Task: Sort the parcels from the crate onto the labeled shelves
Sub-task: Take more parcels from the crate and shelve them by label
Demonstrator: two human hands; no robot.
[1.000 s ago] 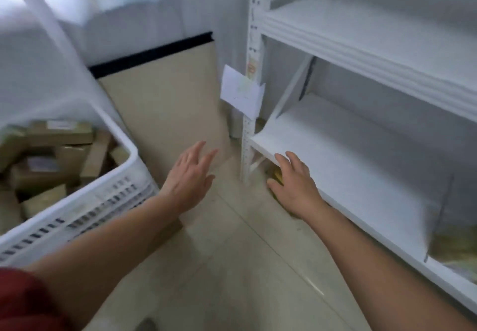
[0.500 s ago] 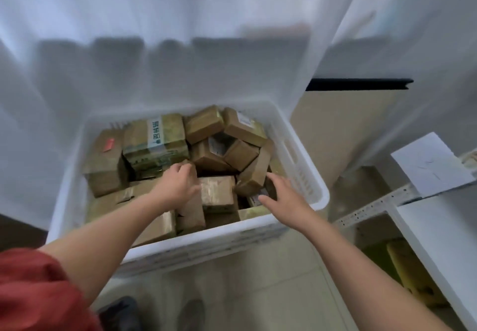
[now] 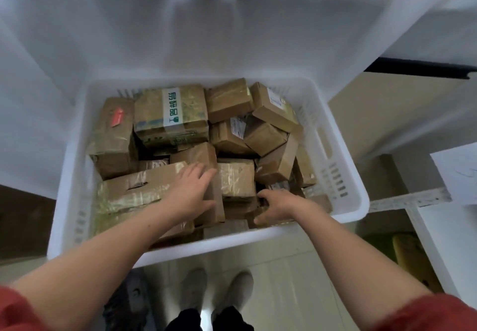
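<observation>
Reached deeper into crate (image 3: 335, 217) since a moment ago: left hand (image 3: 192, 191), fingers spread, flat on upright parcel (image 3: 198, 155); right hand (image 3: 277, 205) curled near the front. Crate still brimming; sorting barely begun.

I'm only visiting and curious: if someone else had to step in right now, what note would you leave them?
Left hand: open, lying flat on the parcels at the near middle of the crate; no grip on anything.
Right hand: reaching down among the parcels by the near wall, fingers curled; whether it has a grip on one cannot be told.
Parcels: the crate is full of brown boxes, including one with a white and green label at the back.
Shelf: at the right edge; no parcel visible on the part in view.
Done: nothing visible.
Left: lift a parcel out, shelve it, and repeat for the others.
</observation>
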